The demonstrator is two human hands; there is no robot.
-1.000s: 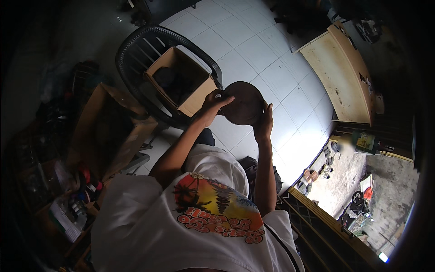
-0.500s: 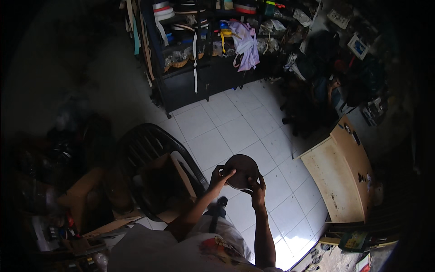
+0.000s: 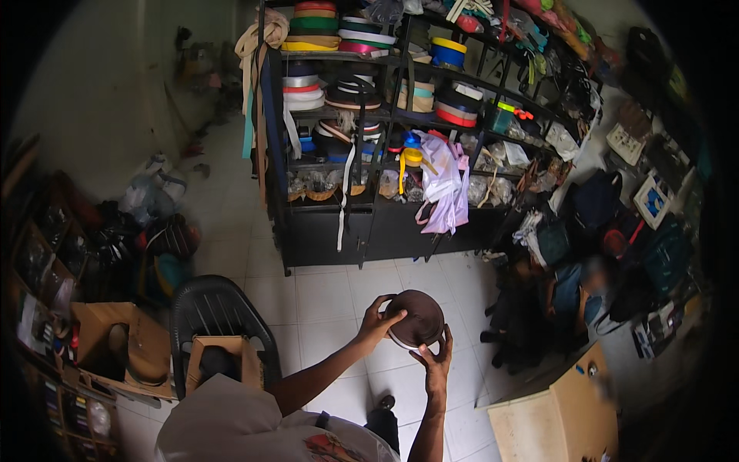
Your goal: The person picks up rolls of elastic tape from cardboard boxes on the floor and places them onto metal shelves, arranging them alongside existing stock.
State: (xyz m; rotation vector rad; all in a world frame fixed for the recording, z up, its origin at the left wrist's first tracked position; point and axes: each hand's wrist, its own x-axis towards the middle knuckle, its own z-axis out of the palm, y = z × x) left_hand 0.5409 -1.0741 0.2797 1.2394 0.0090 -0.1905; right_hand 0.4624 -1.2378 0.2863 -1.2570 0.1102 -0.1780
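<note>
Black metal shelving (image 3: pixel 369 223) fills the far wall, stacked with coloured tape rolls (image 3: pixel 323 35), white tiled floor (image 3: pixel 323 296) below it. A black plastic chair (image 3: pixel 215 312) at lower left carries an open cardboard box (image 3: pixel 219 362). Up front, the brown webbing roll (image 3: pixel 416 317) sits between both hands, left hand (image 3: pixel 377 323) clasping its edge, right hand (image 3: pixel 437 362) gripping from beneath

The round roll of webbing tape (image 3: pixel 416 318) is dark brown with a pale, whitish edge, and the moulded plastic chair (image 3: pixel 218 313) is black with an open tan cardboard box (image 3: pixel 219 362) on it. The tall metal shelving rack (image 3: pixel 369 162) is black and carries rolls in yellow, red, green, blue, white and orange, with a lilac plastic bag (image 3: pixel 445 185) hanging from it. The square-tiled floor (image 3: pixel 323 296) is plain white.
</note>
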